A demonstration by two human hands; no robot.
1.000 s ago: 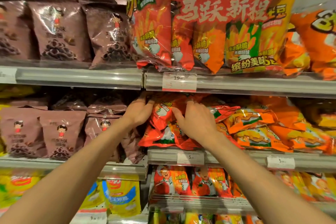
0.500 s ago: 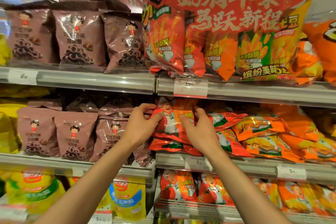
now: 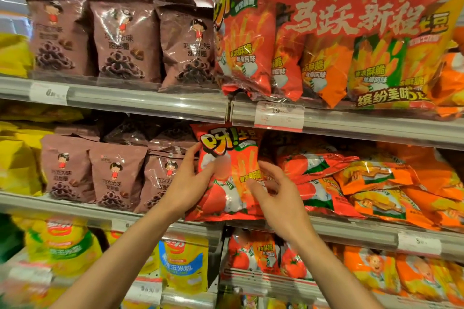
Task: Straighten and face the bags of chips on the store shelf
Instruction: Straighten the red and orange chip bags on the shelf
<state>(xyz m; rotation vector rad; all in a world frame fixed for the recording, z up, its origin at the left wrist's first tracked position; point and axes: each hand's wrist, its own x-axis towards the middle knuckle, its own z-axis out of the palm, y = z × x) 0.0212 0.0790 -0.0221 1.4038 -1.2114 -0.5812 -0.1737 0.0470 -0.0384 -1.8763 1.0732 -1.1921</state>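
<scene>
Red chip bag stood upright at the middle shelf's front edge

Hands met on a red chip bag (image 3: 229,170) that stood upright and face-out on the middle shelf (image 3: 351,232), its bottom edge at the shelf's front rail and its top just under the price tag (image 3: 278,116) of the shelf above. The left hand (image 3: 187,187) gripped the bag's left edge, thumb across the front and the other fingers curled behind it. The right hand (image 3: 275,195) was at the bag's right side, its fingers loosely bent and spread; whether they pinched the bag or only touched it could not be told. Just right of the held bag, more red bags (image 3: 316,173) lay tilted and slumped, and beyond them orange bags (image 3: 386,188) were piled flat at angles. To the left, on the same level, brown snack bags (image 3: 115,173) stood in a row, facing out. On the shelf above, a large red multipack (image 3: 326,32) leaned over the rail beside another row of brown bags (image 3: 125,40).
</scene>
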